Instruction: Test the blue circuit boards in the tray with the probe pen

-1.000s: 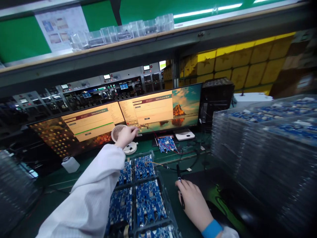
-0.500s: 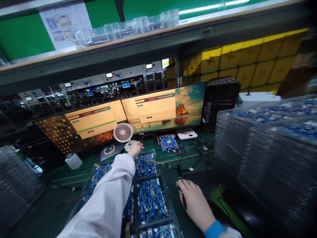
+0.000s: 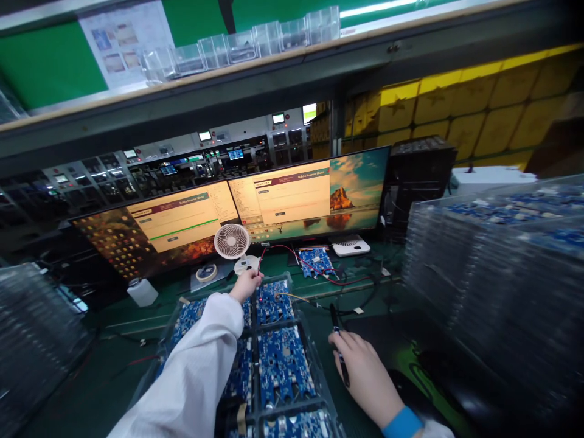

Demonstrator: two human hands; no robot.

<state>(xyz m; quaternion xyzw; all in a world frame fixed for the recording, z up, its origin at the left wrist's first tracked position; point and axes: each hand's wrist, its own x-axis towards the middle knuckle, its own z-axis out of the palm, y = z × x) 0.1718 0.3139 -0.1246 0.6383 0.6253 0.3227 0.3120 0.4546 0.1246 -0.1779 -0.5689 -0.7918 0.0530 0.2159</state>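
My left hand (image 3: 247, 283) reaches forward over a clear tray (image 3: 314, 365) of blue circuit boards (image 3: 283, 365), its fingers closed on a thin red wire (image 3: 261, 260). That wire runs right toward a separate blue board (image 3: 314, 260) below the monitors. A white sleeve covers my left arm. My right hand (image 3: 365, 377) rests on the dark mat at the tray's right, gripping a black pen (image 3: 336, 337) that points away from me. A blue cuff shows at that wrist.
Two wide monitors (image 3: 274, 204) stand at the back with a small white fan (image 3: 232, 242) in front. Tall stacks of clear trays (image 3: 493, 267) with blue boards fill the right; more stacks (image 3: 31, 340) blur at the left. A white bottle (image 3: 142, 292) and tape roll (image 3: 207, 272) sit nearby.
My left hand has drawn back from the fan and monitor base toward the tray, now pinching the red wire. My right hand stays put with the pen.
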